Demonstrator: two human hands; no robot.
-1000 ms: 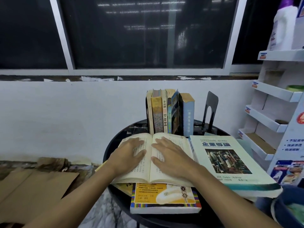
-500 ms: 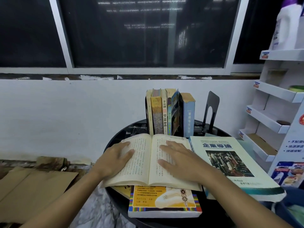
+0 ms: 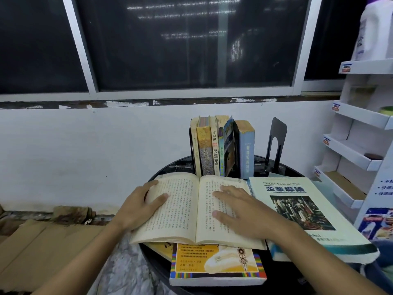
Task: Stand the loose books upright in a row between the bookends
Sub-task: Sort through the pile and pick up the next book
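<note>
An open book (image 3: 187, 209) with yellowed pages lies on the round black table (image 3: 282, 275). My left hand (image 3: 140, 207) grips its left edge, thumb on the page. My right hand (image 3: 240, 211) rests flat on the right page. Under it lies an orange-covered book (image 3: 214, 265). A large pale textbook (image 3: 306, 213) lies flat at the right. Behind, several books (image 3: 221, 147) stand upright in a row, a blue one (image 3: 246, 152) at its right end. A black bookend (image 3: 276, 141) stands apart to their right. The left bookend is barely visible behind the row.
A white wall and dark window rise behind the table. A white display shelf (image 3: 359, 133) stands at the right, close to the table. Flattened cardboard (image 3: 38, 248) lies on the floor at the left.
My left hand has slid from the middle of the left page out to the book's left edge. The right hand has shifted slightly right on its page.
</note>
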